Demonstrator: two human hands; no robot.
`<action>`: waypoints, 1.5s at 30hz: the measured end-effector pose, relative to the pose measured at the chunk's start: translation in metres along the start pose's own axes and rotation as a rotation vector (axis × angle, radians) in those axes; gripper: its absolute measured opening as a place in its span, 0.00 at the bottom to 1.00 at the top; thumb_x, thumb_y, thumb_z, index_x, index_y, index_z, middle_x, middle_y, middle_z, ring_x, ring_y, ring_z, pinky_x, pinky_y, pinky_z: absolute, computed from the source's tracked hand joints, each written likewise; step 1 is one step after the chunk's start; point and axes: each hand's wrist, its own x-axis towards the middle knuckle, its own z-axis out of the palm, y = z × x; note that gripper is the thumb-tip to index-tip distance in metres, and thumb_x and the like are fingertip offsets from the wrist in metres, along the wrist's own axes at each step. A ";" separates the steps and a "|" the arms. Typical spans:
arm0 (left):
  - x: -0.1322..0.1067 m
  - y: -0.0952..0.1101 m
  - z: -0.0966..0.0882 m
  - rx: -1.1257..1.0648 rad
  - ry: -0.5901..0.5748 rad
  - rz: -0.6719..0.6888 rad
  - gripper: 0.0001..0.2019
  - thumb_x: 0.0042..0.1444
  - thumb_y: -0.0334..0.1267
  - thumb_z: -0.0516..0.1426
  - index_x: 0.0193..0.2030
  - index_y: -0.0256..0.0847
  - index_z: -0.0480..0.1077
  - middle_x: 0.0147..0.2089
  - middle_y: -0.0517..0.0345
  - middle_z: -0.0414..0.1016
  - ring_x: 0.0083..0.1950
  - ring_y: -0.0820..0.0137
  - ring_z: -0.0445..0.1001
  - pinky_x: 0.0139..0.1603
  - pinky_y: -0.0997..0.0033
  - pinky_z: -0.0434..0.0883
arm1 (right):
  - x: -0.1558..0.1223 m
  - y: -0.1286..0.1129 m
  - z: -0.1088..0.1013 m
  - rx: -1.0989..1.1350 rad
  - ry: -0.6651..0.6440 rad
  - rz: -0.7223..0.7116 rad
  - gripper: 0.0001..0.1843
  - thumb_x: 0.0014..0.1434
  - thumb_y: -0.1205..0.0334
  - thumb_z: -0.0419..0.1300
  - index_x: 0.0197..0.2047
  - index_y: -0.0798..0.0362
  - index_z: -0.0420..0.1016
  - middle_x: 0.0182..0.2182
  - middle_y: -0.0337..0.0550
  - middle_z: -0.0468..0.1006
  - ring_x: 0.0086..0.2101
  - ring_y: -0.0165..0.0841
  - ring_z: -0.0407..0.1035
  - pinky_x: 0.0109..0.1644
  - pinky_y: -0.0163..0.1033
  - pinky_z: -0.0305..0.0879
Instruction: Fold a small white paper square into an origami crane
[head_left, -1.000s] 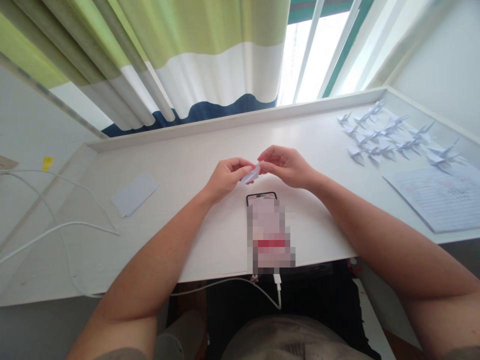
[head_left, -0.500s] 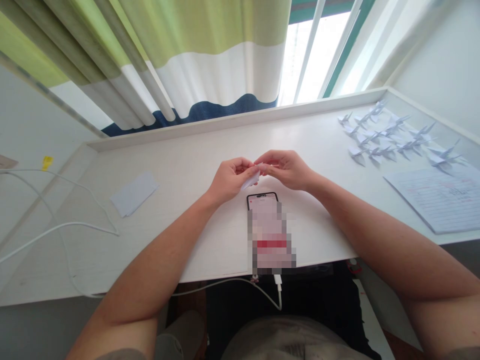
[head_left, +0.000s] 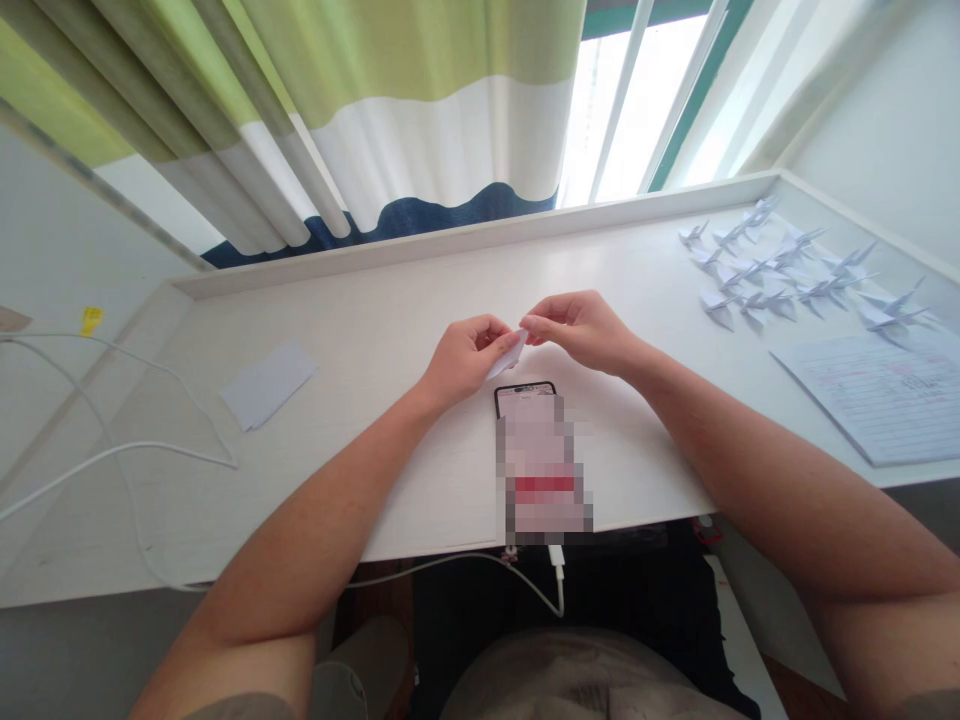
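A small folded piece of white paper (head_left: 510, 352) is held just above the white desk (head_left: 375, 330), between both hands. My left hand (head_left: 461, 358) pinches its lower left end with the fingers curled. My right hand (head_left: 581, 330) pinches its upper right end with thumb and forefinger. A phone (head_left: 541, 460) lies flat on the desk right below the hands, plugged into a white cable (head_left: 525, 580) at the desk's front edge.
Several folded white paper cranes (head_left: 780, 275) lie at the far right of the desk, with a lined notepad (head_left: 885, 395) in front of them. A white paper slip (head_left: 266, 385) lies at the left, near looping white cables (head_left: 127, 450). A striped curtain (head_left: 337, 110) hangs behind.
Both hands have kept their pinch on the folded paper, shifting it slightly; the fingers worked the fold a little. Nothing else on the desk has moved.
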 end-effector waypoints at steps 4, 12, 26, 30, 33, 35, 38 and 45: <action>0.000 -0.002 0.001 0.002 0.019 0.001 0.19 0.60 0.54 0.70 0.35 0.39 0.77 0.31 0.53 0.82 0.32 0.69 0.79 0.34 0.70 0.72 | 0.000 -0.001 0.001 -0.023 -0.016 0.025 0.13 0.61 0.52 0.72 0.31 0.52 0.85 0.30 0.45 0.85 0.35 0.37 0.79 0.45 0.48 0.77; 0.001 0.000 0.000 -0.096 -0.054 -0.115 0.23 0.59 0.59 0.70 0.38 0.37 0.79 0.35 0.50 0.84 0.36 0.66 0.84 0.38 0.67 0.79 | 0.002 0.002 0.007 0.085 0.037 -0.016 0.17 0.62 0.48 0.71 0.30 0.52 0.80 0.27 0.42 0.81 0.32 0.35 0.78 0.43 0.47 0.79; 0.000 0.004 0.004 -0.204 -0.028 -0.107 0.26 0.59 0.60 0.70 0.42 0.36 0.78 0.35 0.49 0.85 0.38 0.61 0.87 0.43 0.61 0.84 | 0.001 0.009 0.005 0.184 -0.213 -0.041 0.22 0.60 0.41 0.75 0.44 0.51 0.82 0.32 0.41 0.83 0.36 0.36 0.78 0.47 0.48 0.75; -0.002 0.007 0.003 -0.236 -0.079 -0.086 0.22 0.60 0.54 0.71 0.46 0.35 0.80 0.40 0.48 0.87 0.43 0.62 0.87 0.49 0.61 0.83 | 0.000 0.009 0.007 0.268 -0.213 -0.045 0.21 0.60 0.41 0.76 0.40 0.50 0.81 0.31 0.41 0.83 0.34 0.36 0.76 0.45 0.48 0.75; -0.002 0.008 0.002 -0.250 -0.094 -0.080 0.22 0.56 0.48 0.75 0.50 0.36 0.80 0.43 0.48 0.87 0.46 0.62 0.87 0.52 0.61 0.81 | 0.000 0.008 0.006 0.278 -0.196 -0.049 0.20 0.60 0.42 0.75 0.38 0.49 0.81 0.33 0.42 0.84 0.36 0.37 0.78 0.47 0.50 0.77; -0.003 0.008 0.003 -0.251 -0.103 -0.095 0.21 0.56 0.47 0.75 0.50 0.36 0.79 0.43 0.49 0.87 0.46 0.62 0.88 0.53 0.60 0.81 | 0.000 0.006 0.005 0.240 -0.148 -0.057 0.18 0.61 0.43 0.74 0.38 0.49 0.82 0.35 0.42 0.84 0.36 0.38 0.78 0.47 0.50 0.77; -0.002 0.007 0.003 -0.250 -0.124 -0.111 0.20 0.58 0.47 0.74 0.49 0.36 0.79 0.44 0.49 0.87 0.46 0.61 0.88 0.54 0.59 0.81 | 0.001 0.005 0.004 0.151 -0.043 -0.095 0.16 0.61 0.46 0.74 0.35 0.49 0.83 0.34 0.41 0.84 0.35 0.36 0.76 0.47 0.50 0.76; -0.002 0.000 0.003 -0.284 -0.116 -0.186 0.22 0.56 0.50 0.75 0.48 0.36 0.79 0.44 0.49 0.87 0.47 0.60 0.88 0.57 0.57 0.80 | 0.002 0.005 0.007 0.062 0.001 -0.059 0.15 0.62 0.48 0.71 0.34 0.51 0.83 0.32 0.42 0.84 0.35 0.36 0.76 0.46 0.48 0.74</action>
